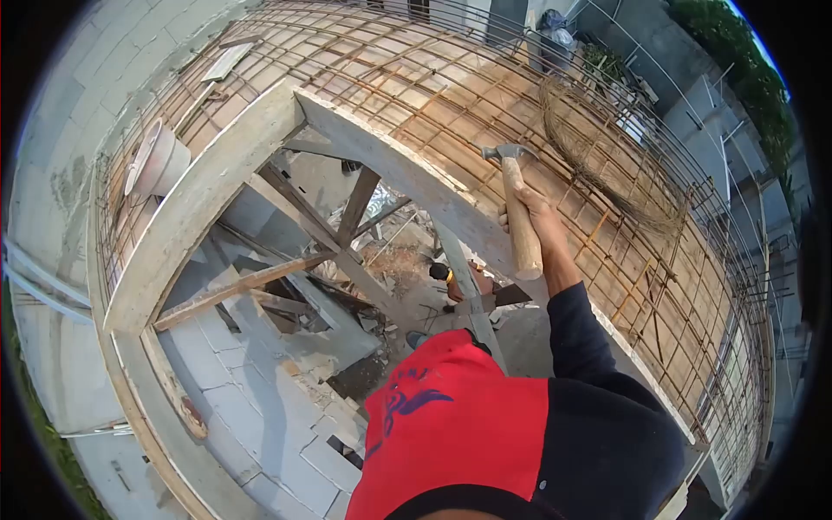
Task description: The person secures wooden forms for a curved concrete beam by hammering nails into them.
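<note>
My right hand point(546, 227) is closed around the wooden handle of a claw hammer point(522, 230). The metal head points away from me, above the rebar grid point(485, 113), and the thick handle end faces back toward my body. Just left of the hand runs the wooden formwork board point(407, 156) that edges the opening. My left hand is out of view.
Inside the opening, timber braces point(354, 208) cross above rubble, and a person point(468, 282) is below. A whitish bucket point(158, 160) leans at the left on the rebar. A bundle of tie wire point(598, 173) lies at right.
</note>
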Demonstrator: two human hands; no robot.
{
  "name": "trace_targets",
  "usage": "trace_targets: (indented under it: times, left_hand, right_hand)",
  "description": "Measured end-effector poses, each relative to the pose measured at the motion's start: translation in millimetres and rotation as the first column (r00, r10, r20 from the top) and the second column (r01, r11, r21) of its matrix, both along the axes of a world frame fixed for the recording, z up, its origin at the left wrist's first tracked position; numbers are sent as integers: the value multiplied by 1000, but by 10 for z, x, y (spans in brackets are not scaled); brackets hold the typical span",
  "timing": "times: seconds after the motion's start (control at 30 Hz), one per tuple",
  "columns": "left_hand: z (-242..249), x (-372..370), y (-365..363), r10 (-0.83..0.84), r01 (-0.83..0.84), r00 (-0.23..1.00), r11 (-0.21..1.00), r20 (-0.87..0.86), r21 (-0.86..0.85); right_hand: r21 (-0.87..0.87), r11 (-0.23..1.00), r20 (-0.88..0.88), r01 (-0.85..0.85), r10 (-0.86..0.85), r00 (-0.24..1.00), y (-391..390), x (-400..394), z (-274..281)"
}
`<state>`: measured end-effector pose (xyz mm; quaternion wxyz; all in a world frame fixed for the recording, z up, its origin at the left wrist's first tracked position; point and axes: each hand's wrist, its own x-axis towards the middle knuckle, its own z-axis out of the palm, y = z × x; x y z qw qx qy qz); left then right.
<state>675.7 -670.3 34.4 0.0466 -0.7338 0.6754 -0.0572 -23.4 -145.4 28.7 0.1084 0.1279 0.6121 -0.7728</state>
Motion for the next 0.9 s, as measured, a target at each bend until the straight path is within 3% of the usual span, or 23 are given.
trace_targets:
  times: [0.07, 0.1, 0.13, 0.17, 0.2, 0.23, 0.3, 0.37, 0.43, 0.57, 0.67, 0.9]
  left_hand:
    - [-51, 336, -280, 2, 8, 986, 998, -164, 62]
    - [-121, 1012, -166, 186, -153, 961, 974, -205, 165]
    - [267, 32, 236, -30, 8, 971, 996, -236, -94]
    - [-111, 473, -196, -42, -1, 961, 987, -272, -158]
    - [604, -804, 249, -30, 6, 993, 979, -111, -205]
    - [328, -530, -122, -100, 70, 991, 951, -85, -302]
    - [270, -777, -345, -86, 36, 974, 973, -210, -228]
    - [261, -1038, -517, -42, 13, 969, 993, -242, -120]
    - [223, -1203, -587, 18, -29, 995, 992, -95, -123]
    - [171, -1246, -707, 141, -156, 985, 971, -94, -183]
    - [121, -1172, -736, 8, -21, 999, 959, -48, -284]
    - [232, -1296, -658, 65, -97, 990, 958, -126, -269]
  right_hand:
    - [102, 995, -65, 1, 6, 998, -40, 46, 115]
    - [192, 981, -79, -21, 37, 996, 86, -22, -119]
    - [151, 986, -183, 76, -48, 982, -17, 17, -126]
    - [196, 973, -259, 123, -70, 963, -69, 32, -65]
    - [268, 950, -322, 160, -68, 944, -58, 32, -85]
    - [250, 959, -288, 135, -60, 956, -32, 12, -118]
    - [240, 967, -263, 86, -21, 965, 73, -48, -164]
    - [224, 973, -115, 48, -23, 993, 163, -108, -210]
    - [207, 977, -145, 57, -27, 989, 260, -135, -314]
    - [264, 946, -245, 186, -121, 962, 210, -278, -260]
    - [333, 913, -309, 234, -129, 942, -1, -462, -226]
    - [449, 871, -359, 198, -27, 933, -1103, -997, -282]
